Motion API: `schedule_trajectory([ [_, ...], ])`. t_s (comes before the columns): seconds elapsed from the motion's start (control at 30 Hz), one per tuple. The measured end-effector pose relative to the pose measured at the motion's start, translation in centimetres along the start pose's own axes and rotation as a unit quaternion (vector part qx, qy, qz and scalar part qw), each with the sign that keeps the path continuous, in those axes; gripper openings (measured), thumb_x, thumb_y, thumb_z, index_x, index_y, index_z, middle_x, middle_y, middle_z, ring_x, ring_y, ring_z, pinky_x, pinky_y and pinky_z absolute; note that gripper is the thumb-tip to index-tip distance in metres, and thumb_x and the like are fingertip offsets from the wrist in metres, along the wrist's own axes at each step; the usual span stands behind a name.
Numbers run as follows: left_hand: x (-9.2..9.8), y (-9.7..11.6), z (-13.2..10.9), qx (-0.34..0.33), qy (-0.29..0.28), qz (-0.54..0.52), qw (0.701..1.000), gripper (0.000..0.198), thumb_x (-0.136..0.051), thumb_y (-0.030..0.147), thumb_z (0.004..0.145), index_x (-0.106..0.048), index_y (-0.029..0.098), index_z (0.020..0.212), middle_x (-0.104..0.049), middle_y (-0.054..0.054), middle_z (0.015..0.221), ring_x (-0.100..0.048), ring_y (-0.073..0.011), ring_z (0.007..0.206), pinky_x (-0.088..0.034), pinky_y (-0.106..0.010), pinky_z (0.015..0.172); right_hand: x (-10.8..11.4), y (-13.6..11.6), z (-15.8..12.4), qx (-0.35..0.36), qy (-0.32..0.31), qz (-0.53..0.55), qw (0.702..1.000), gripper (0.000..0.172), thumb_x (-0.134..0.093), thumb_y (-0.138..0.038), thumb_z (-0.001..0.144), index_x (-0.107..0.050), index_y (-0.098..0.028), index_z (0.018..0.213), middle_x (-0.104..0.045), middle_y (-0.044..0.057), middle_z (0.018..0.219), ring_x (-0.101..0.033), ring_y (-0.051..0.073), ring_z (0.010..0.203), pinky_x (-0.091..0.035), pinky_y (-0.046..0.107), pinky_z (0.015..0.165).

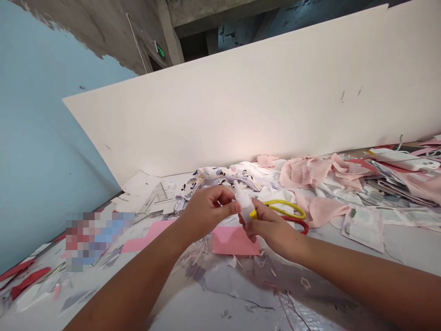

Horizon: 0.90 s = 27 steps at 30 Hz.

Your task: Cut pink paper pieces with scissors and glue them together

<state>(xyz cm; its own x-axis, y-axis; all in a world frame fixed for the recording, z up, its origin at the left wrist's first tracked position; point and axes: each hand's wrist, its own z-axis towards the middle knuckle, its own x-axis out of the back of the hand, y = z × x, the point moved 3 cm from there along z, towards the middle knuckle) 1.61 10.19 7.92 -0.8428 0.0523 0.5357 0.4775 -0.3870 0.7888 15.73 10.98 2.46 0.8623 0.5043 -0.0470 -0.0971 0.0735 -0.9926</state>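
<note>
In the middle of the head view, my right hand (265, 225) is closed around a small white glue bottle (244, 202) with a yellow label. The bottle is tilted, its narrow nozzle pointing up and to the left. My left hand (212, 207) is at the bottle's left side, thumb and index finger pinched together against its shoulder; what lies between those fingertips is hidden. Below both hands, a pink rectangular piece (234, 241) lies flat on the table. Just past my right hand are scissors with yellow (287, 207) and red (298, 224) handles, partly hidden.
Another pink piece (148, 236) lies to the left, near a clear set square (155, 197). Floral fabric (213, 174) and peach cloth scraps (306, 172) are heaped along a white partition (220, 115). Papers and a white power strip (406, 158) crowd the right; red pieces (31, 280) lie far left.
</note>
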Motion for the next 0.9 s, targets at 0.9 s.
schedule_trajectory([
  [0.9,-1.6,-0.4,-0.2,0.085,-0.156,-0.241,0.954,0.021,-0.041,0.019,0.072,-0.036,0.016,0.052,-0.030,0.005,0.046,-0.024,-0.0055,0.044,-0.019,-0.022,0.045,-1.7,-0.5,-1.6,-0.119,-0.134,-0.080,0.980,0.017,-0.056,-0.010,0.048,-0.040,-0.017,0.050,-0.035,-0.008,0.044,-0.032,0.005,0.042,-0.022,0.020,0.041],
])
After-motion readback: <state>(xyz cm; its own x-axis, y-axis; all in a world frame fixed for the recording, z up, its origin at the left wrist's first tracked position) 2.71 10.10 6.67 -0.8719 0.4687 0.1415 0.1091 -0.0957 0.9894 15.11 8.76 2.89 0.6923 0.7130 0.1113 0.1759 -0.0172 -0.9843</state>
